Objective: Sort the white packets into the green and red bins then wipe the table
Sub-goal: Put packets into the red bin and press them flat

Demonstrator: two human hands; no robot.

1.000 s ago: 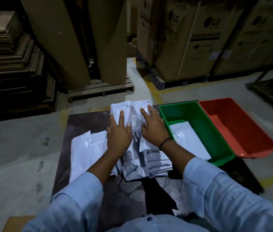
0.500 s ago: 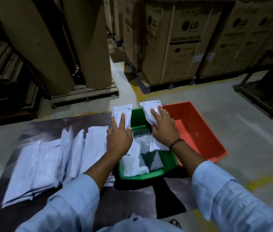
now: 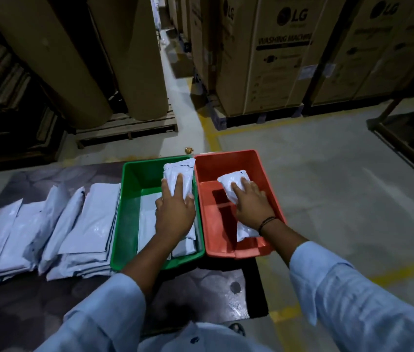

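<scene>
Hands both over the bins, each w/ a white packet. Left hand point(image 3: 175, 212) is in the green bin point(image 3: 127, 217), palm down, fingers spread across a packet point(image 3: 179, 177) whose far end sticks up above the bin's far right corner; thumb side wraps the packet edge, so it's gripping it. More flat packets point(image 3: 147, 219) lie on the green bin's floor under that hand. Right hand point(image 3: 250, 201), w/ a dark band at the wrist, is in the red bin point(image 3: 226, 163), fingers closed over a 2nd packet point(image 3: 233, 180) held just above or on the bin floor, can't tell which. Bins sit side by side, touching, at the right end of the dark table point(image 3: 48, 308), green on the left. Left of the green bin, a stack of unsorted packets point(image 3: 56, 232) fans out over the table, nearest pile right up against the bin wall. Light blue sleeves point(image 3: 353, 295) fill the near edge. Far off: cardboard rolls point(image 3: 56, 59) on a pallet, LG boxes point(image 3: 277, 59) on the right.
</scene>
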